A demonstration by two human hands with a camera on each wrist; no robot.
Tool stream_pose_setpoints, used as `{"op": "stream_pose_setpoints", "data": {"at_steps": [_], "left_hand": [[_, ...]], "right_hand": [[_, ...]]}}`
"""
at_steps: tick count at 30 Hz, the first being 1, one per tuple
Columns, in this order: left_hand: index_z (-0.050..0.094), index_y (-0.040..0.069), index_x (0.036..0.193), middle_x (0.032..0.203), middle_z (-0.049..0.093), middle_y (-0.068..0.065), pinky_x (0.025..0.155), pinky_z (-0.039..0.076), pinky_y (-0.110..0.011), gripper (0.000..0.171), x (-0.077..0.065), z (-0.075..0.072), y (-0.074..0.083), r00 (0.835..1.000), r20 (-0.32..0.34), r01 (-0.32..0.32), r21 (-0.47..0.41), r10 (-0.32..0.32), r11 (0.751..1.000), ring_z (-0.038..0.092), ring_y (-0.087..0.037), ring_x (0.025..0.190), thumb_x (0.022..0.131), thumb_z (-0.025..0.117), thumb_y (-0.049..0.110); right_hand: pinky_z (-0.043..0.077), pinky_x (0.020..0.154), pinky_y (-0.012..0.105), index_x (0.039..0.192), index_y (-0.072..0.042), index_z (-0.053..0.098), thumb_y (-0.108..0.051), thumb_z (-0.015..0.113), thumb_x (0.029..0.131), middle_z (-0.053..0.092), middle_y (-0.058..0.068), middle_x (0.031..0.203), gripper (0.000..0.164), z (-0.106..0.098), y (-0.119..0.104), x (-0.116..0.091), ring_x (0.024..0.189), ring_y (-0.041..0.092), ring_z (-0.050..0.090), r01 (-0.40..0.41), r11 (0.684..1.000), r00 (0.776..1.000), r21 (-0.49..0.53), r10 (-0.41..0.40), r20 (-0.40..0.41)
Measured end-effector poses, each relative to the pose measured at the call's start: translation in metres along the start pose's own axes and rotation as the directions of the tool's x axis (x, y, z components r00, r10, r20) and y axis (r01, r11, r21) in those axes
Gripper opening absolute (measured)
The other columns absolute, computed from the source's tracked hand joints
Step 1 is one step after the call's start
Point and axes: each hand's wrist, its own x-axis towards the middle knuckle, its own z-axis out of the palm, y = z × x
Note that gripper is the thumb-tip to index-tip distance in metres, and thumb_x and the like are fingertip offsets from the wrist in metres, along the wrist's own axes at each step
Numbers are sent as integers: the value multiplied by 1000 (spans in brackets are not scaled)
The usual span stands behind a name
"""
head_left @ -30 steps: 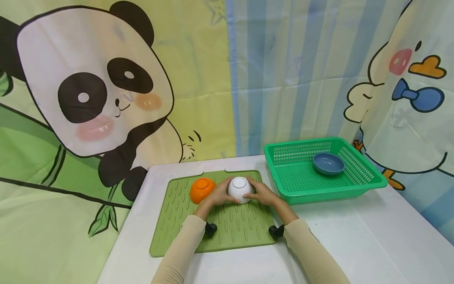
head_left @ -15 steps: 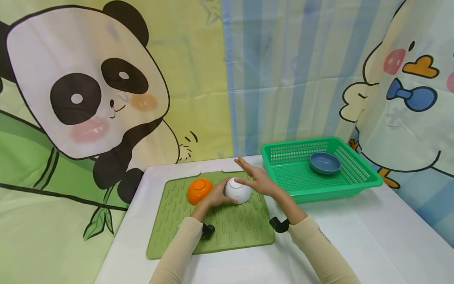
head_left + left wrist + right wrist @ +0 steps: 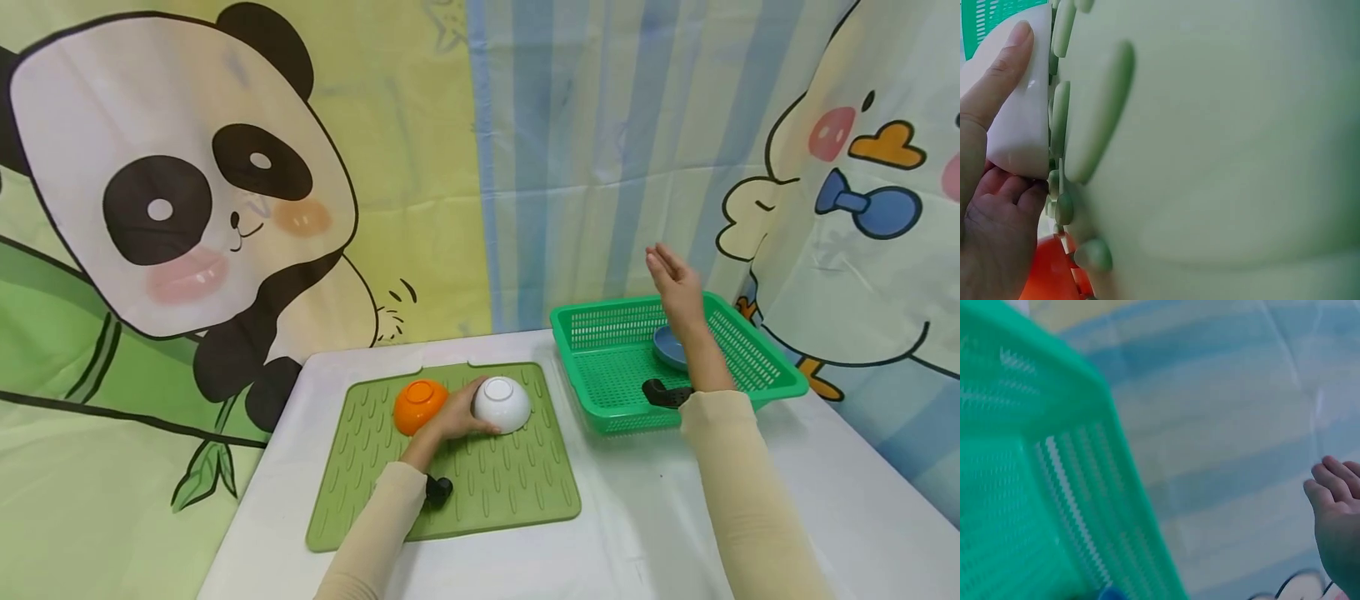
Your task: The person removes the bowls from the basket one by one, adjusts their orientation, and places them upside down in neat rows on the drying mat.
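Observation:
A white bowl (image 3: 506, 408) stands upside down on the green ridged mat (image 3: 517, 487). My left hand (image 3: 455, 415) holds its left side, and in the left wrist view the thumb (image 3: 1005, 72) lies along the bowl's wall with the fingers curled at its rim. Just left of that hand is an upturned orange bowl (image 3: 417, 408). Over the green basket (image 3: 592, 408) my right hand (image 3: 681, 300) is raised with nothing in it, fingers extended and pointing up. Inside the basket sits a blue bowl (image 3: 666, 348), partly hidden by the right forearm.
A white-covered table (image 3: 630, 517) carries the mat and, to its right, the basket with its raised mesh walls. Behind stands a hanging cloth (image 3: 420, 167) printed with cartoon animals. Dark camera mounts (image 3: 663, 393) stick out at both wrists.
My right hand has let go of the white bowl and swung right and up over the basket. My left hand stays on the white bowl, and the bowls look unmoved.

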Motion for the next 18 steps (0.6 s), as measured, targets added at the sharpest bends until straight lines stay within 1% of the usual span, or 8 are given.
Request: {"op": "stream_pose_setpoints", "data": {"at_steps": [1,3,5,7,10,13,16,18], "left_hand": [[28,1,143,134,46,-16,97,39,-47,102,-1,0,0,1000,0,0,-1,0,1000,46,-31,120,64,85,33],[28,1,143,134,46,-16,98,38,-47,103,-2,0,-1,1000,-1,3,-6,-3,1000,46,-31,119,64,85,33],[28,1,143,134,46,-16,98,38,-46,104,-3,0,-1,1000,1,9,-6,-9,1000,46,-30,120,63,85,34],[27,2,144,135,46,-15,99,38,-45,105,-3,-1,-1,1000,4,15,-2,-15,1000,46,-29,120,63,85,36],[27,2,144,134,46,-15,99,37,-46,105,-3,-2,-1,1000,2,8,-7,-8,1000,46,-29,120,63,85,36],[28,2,143,134,46,-15,98,38,-46,104,-3,-2,-1,1000,0,4,-12,-4,1000,46,-30,120,63,85,35],[28,2,143,134,46,-15,99,37,-46,104,-3,-2,-1,1000,2,4,-8,-4,1000,46,-30,120,63,85,35],[28,2,143,134,46,-15,99,37,-46,104,-4,-2,-1,1000,4,6,-4,-6,1000,46,-30,120,63,85,36]], "right_hand": [[30,103,20,143,-4,32,-24,55,93,34,15,144,58,-11,6,2,131,15,34,-18,1000,998,-9,17,-55],[31,102,19,142,-5,35,-24,56,92,37,14,143,57,-29,19,6,129,14,37,-57,998,983,-30,51,-177],[32,101,18,140,-6,38,-25,58,91,40,12,141,57,-45,31,7,127,12,40,-104,994,953,-46,86,-291],[31,102,19,141,-7,38,-27,59,90,39,11,141,58,-57,41,6,127,12,40,-152,986,924,-64,119,-363],[27,105,21,143,-9,32,-31,57,90,34,9,144,63,-70,52,1,131,12,33,-236,968,894,-90,180,-411],[23,107,24,146,-11,25,-34,55,91,27,8,148,67,-79,60,-6,134,13,25,-309,947,873,-86,247,-420],[24,107,25,147,-12,22,-36,55,90,24,5,149,69,-84,66,-13,135,13,23,-374,924,842,-75,305,-444],[25,107,25,147,-12,22,-37,54,90,24,5,149,70,-88,71,-15,135,14,23,-408,908,829,-94,325,-455]]}}
